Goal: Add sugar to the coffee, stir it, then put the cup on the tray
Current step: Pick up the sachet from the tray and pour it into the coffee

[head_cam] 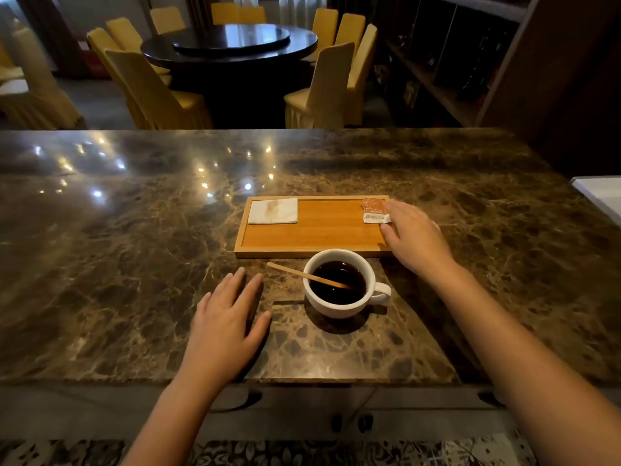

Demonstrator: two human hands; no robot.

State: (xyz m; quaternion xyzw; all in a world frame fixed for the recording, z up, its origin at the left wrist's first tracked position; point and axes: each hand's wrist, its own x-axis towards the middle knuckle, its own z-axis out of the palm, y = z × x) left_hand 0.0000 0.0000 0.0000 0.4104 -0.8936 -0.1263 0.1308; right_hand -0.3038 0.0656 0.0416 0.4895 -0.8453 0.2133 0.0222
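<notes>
While the sugar packet [375,210] lies apparently unopened at the tray's [312,252] two-o'clock corner, nothing of the task looks done: tearing, pouring, stirring and moving the cup remain. The right hand [415,235] rests over that corner, fingers loosely spread, fingertips touching the packet, not pinching it. The coffee cup [339,284], stirrer [311,276] inside, stands just beside the tray at six o'clock. The left hand [228,322] lies flat, fingers slightly spread, at the cup's eight o'clock. A napkin [273,211] fills the tray's ten-o'clock corner; the middle stays free.
</notes>
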